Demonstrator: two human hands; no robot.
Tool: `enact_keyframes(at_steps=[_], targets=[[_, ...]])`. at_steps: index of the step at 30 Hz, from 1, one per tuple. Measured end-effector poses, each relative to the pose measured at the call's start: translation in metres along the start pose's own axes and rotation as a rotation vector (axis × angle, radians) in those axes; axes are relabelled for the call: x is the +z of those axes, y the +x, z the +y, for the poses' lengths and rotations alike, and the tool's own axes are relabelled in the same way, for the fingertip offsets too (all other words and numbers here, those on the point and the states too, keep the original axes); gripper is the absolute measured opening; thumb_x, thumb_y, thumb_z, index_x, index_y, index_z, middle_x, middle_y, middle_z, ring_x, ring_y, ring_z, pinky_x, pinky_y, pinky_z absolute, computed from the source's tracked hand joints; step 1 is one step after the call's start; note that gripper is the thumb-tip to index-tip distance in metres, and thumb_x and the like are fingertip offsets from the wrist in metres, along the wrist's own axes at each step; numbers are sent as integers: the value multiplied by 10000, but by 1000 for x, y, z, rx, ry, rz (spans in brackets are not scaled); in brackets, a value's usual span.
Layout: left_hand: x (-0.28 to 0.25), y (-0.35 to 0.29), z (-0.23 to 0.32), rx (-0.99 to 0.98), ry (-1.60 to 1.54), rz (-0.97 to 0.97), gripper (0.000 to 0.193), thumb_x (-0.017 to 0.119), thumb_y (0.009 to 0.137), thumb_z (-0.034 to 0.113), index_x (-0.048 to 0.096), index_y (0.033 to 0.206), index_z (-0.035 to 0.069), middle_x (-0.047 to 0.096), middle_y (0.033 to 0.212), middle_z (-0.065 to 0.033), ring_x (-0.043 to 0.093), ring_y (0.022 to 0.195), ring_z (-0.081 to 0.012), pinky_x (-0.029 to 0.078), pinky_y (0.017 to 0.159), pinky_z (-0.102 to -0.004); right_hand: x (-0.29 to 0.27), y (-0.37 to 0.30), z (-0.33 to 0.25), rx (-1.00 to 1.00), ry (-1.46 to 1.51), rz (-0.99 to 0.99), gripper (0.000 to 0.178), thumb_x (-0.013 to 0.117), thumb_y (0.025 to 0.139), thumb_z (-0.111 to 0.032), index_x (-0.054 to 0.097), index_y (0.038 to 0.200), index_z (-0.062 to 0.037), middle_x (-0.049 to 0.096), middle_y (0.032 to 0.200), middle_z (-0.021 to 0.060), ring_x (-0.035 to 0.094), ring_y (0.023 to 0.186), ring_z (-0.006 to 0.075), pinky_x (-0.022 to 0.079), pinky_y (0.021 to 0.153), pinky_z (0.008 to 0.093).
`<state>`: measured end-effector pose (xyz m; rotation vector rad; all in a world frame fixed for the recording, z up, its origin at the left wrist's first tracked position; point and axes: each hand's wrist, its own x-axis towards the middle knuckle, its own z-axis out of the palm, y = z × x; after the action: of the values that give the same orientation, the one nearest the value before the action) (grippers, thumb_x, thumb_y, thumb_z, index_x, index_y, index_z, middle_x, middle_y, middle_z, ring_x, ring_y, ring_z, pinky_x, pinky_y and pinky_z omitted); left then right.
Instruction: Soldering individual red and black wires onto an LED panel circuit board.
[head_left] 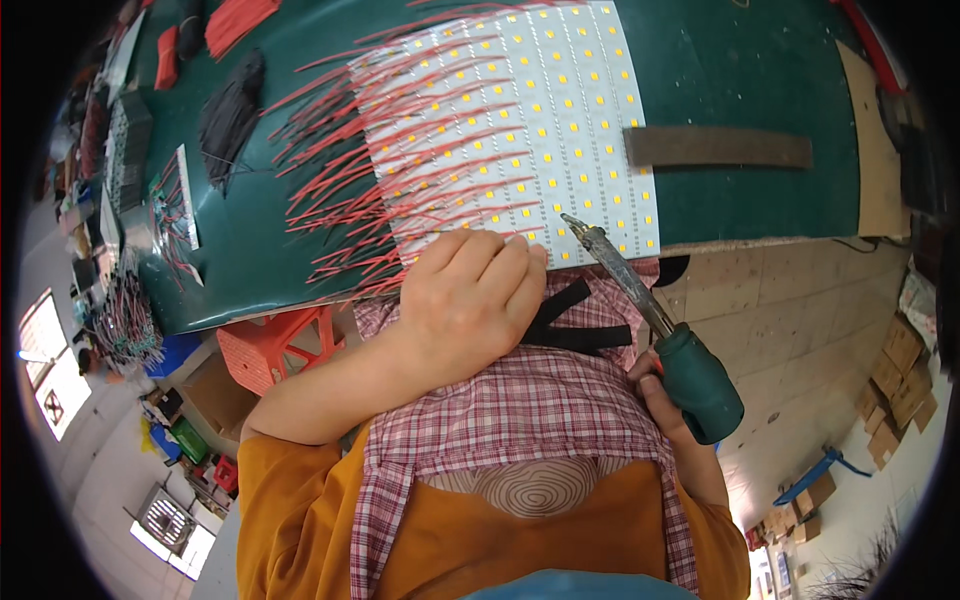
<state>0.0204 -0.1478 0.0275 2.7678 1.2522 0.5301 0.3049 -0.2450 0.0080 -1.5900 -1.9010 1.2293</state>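
Note:
A white LED board (590, 110), dotted with yellow chips in rows, lies at the near edge of the table. Many red wires (340, 175) and black wires run across its left part and stick out past its left side. At the board's near edge, my left hand (470, 295) is closed, its fingers curled and pressed together; whatever they may pinch is hidden. In my right hand (657, 395) is a soldering iron (703, 385) with a green handle. Its tip points up and left, over the board's near rows, just right of my left fingers.
A dark flat strip (720, 148) overlaps the board's right edge on the green tabletop (760, 210). Bundles of black wires (230, 115) and red wires (235, 22) lie to the left. A red stool (265, 350) stands below the table, and cardboard boxes (900, 365) are stacked at the right.

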Motion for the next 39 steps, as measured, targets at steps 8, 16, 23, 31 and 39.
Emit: enact_keyframes(at_steps=[8,16,23,31,39], targets=[[-38,16,-49,-312,-317,198,215,676,718,-67,721,893,49,686,872,-71,653,786,-252,497,710,-345,-4,33,-12,101,586,122,315,661,890,-20,612,1195,38,682,880,91,642,740,145,521,686,277],[0,85,-93,-250,-113,221,200,700,735,3,719,914,90,634,807,-32,617,750,-243,490,660,-356,-16,90,-52,197,775,189,326,618,917,42,587,1241,24,663,943,71,595,751,107,500,674,257],[19,88,-94,-217,-102,173,222,737,699,-39,724,895,64,661,802,-33,620,721,-211,510,614,-324,-20,94,-54,138,-48,75,198,731,826,-28,712,1022,-50,703,973,88,672,766,211,546,699,331],[15,84,-87,-194,-105,117,231,765,687,-13,737,900,71,683,831,-10,633,738,-187,518,612,-302,-19,92,-54,65,-18,115,280,807,771,-167,711,1023,-91,692,932,82,691,740,258,562,648,345],[12,85,-79,-185,-105,105,228,755,698,0,733,916,66,665,830,-13,630,752,-192,516,615,-309,-11,80,-48,120,-144,127,278,790,783,-215,694,1018,-101,664,906,90,681,722,265,553,612,363]])
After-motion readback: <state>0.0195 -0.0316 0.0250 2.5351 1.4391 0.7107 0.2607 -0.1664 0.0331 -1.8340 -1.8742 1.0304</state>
